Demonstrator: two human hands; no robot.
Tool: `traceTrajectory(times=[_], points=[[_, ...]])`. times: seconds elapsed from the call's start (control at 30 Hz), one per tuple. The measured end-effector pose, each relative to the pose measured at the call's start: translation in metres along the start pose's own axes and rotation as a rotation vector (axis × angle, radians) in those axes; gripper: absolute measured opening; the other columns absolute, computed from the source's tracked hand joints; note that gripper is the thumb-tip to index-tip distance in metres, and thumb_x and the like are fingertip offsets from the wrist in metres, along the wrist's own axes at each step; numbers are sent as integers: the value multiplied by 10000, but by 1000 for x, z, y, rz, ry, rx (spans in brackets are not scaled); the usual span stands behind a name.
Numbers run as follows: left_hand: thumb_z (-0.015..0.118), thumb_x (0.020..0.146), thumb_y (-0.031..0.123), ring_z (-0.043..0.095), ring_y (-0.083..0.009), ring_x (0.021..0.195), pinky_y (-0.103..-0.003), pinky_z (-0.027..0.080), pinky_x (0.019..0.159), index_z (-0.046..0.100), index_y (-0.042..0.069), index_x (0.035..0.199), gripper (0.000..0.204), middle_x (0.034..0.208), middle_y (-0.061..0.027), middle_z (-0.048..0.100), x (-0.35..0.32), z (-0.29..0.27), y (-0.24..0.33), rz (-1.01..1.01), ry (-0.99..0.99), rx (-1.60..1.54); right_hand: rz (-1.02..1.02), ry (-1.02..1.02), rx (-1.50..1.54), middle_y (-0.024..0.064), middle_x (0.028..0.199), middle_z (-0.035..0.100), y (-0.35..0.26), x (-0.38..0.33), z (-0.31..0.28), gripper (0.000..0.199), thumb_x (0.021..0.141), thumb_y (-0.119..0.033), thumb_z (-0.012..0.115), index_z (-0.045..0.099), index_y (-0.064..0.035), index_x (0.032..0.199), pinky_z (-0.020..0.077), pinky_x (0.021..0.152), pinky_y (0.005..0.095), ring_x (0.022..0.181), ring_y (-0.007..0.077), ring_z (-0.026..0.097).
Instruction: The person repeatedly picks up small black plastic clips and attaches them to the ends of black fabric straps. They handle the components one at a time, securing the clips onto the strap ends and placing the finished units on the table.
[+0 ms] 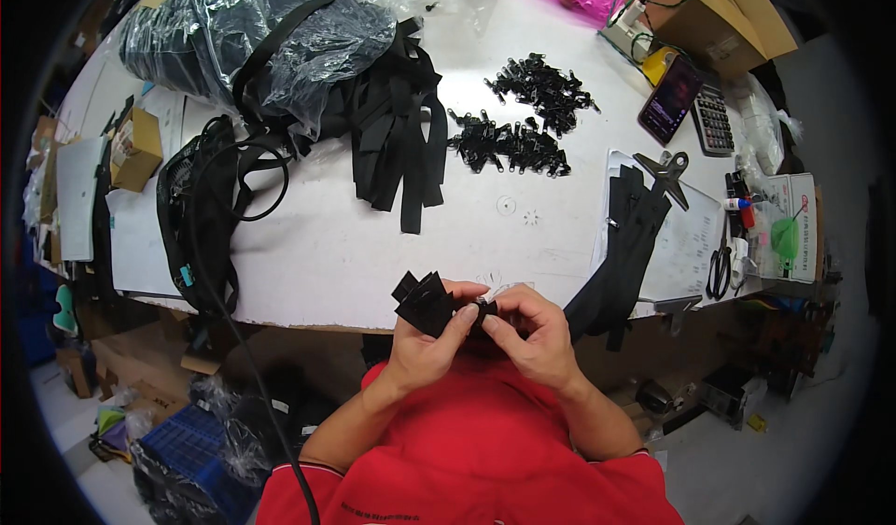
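Close to the table's front edge, my left hand [425,350] is closed around a folded bunch of black zipper tape [427,303]; its cut ends stick up past the fingers. My right hand [537,338] meets it at the fingertips, thumb and forefinger pinching a dark end of the tape. Both thumbs almost touch there. A small shiny bit shows between the fingers, too small to name. Farther back lie two heaps of small black zipper sliders, one nearer [511,145] and one farther [541,91].
Long black tapes [397,133] spill from a plastic-wrapped bundle [261,40] at the back left. To the right, more black tape [621,254] hangs over the edge beside a large clip [665,178] on papers. A phone [670,100], calculator [714,119] and scissors [719,271] lie farther right.
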State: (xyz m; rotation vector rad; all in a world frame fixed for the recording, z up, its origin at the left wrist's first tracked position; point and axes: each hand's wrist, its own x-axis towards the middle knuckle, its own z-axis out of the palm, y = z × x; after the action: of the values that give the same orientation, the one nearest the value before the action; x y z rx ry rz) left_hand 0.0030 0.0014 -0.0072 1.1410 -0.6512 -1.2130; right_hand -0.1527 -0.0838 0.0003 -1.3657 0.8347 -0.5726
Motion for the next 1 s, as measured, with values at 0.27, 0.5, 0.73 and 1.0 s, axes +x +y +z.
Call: traceTrajectory(times=[0.27,0.5,0.73,1.0], points=[[600,964,-36,622,-81,766,-213,512,678,671,-36,1096,150,996,-72,644,2,5,1,186,36,174,-97,62,-34,14,841,635,8,1,4,66,866,-30,725,706,-10,927,362,550,219,627,37,464],[595,974,-23,601,-76,739,-213,504,663,651,-47,1131,169,983,-75,650,1,4,3,141,19,115,-125,60,-67,12,812,632,9,3,5,56,856,-45,734,696,-13,882,356,534,225,605,38,456],[590,968,-31,592,-70,734,-208,495,655,638,-49,1116,157,943,-68,655,2,1,2,134,4,126,-71,10,-94,30,778,637,3,4,1,81,861,-57,743,686,-2,852,362,527,230,592,48,460],[583,942,-64,599,-87,690,-222,497,628,648,-41,1031,112,935,-86,640,3,-1,-5,285,27,340,-65,65,-161,60,812,671,-11,-1,7,61,875,-54,752,706,-13,882,432,565,238,644,78,570]])
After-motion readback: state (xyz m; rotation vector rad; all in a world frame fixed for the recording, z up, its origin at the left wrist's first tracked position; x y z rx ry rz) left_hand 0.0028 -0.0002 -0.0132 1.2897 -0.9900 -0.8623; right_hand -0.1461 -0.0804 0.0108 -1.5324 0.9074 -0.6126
